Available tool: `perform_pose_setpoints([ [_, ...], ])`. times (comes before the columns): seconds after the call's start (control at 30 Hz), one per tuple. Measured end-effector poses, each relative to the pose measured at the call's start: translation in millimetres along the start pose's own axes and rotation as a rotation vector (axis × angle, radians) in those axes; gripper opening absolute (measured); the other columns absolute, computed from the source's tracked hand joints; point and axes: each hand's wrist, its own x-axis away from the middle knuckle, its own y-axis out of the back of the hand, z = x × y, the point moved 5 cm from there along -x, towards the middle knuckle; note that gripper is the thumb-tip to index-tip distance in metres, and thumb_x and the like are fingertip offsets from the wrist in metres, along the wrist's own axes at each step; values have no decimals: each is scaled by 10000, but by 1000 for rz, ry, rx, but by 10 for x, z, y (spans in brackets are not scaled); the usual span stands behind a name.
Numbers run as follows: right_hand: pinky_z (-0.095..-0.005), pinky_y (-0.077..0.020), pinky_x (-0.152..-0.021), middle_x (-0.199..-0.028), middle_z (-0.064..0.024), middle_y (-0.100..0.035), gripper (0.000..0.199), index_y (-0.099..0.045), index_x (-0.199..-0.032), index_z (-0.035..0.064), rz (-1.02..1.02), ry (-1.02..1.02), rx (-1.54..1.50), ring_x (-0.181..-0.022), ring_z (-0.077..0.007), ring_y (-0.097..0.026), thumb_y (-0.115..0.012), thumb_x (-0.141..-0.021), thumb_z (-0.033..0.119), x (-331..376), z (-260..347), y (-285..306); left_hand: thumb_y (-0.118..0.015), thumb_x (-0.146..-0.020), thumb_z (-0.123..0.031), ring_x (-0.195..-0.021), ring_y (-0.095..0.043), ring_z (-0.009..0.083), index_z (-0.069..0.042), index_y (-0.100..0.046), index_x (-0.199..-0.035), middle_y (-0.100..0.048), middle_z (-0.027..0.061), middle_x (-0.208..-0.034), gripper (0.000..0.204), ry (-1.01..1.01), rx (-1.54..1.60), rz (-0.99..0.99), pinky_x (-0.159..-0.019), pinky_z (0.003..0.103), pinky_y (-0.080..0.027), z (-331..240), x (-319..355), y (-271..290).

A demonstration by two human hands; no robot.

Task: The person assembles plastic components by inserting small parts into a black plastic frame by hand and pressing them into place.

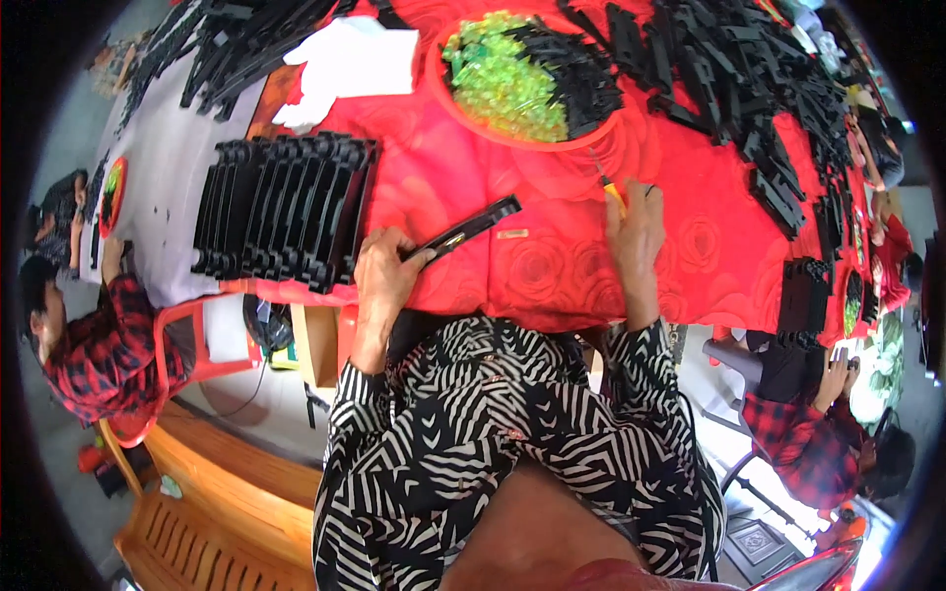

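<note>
a slim black plastic piece (475, 227) angles over the red, rose-patterned worktop (552, 271), its near end in the grasp of a person's left hand (386, 268), the thumb along its edge and its far end tilting up to the right. the right hand (639, 231), well apart, has its fingers wrapped around a yellow-handled tool (616, 197), the thin shaft pointing toward an orange-red bowl (537, 146). the bowl holds translucent green pieces (503, 87) on its left and small black strips (588, 87) on its right. between the hands lies a small tan piece (512, 234). just beside the left hand stands a close-packed row of black parts (286, 212); beyond it, a white cloth (363, 64). a loose heap of long black parts (724, 84) spreads across the upper right. co-workers in red-and-black plaid sit at left (99, 340) and right (788, 443), near a slatted wooden seat (212, 502) at lower left.
</note>
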Motion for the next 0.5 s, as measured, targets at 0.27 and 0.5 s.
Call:
perform_pose_setpoints([
  [0.27,-340,-473,-616,-866,-123,-531,237,-536,-1013,55,296,-63,-165,-718,-273,-569,-611,-792,96,41,-289,-279,-793,-585,-192,-726,-550,303,-42,-560,-680,-538,113,-691,293,27,64,5,-627,399,-440,9,-14,-25],
  [0.5,-261,-503,-729,-965,-69,-579,228,-536,-978,14,281,-414,-1395,-873,-131,-575,-534,-789,-113,-106,349,-17,-798,-581,-202,-727,-553,301,-36,-559,-676,-543,109,-710,307,20,69,-1,-626,405,-444,-2,-39,-23],
])
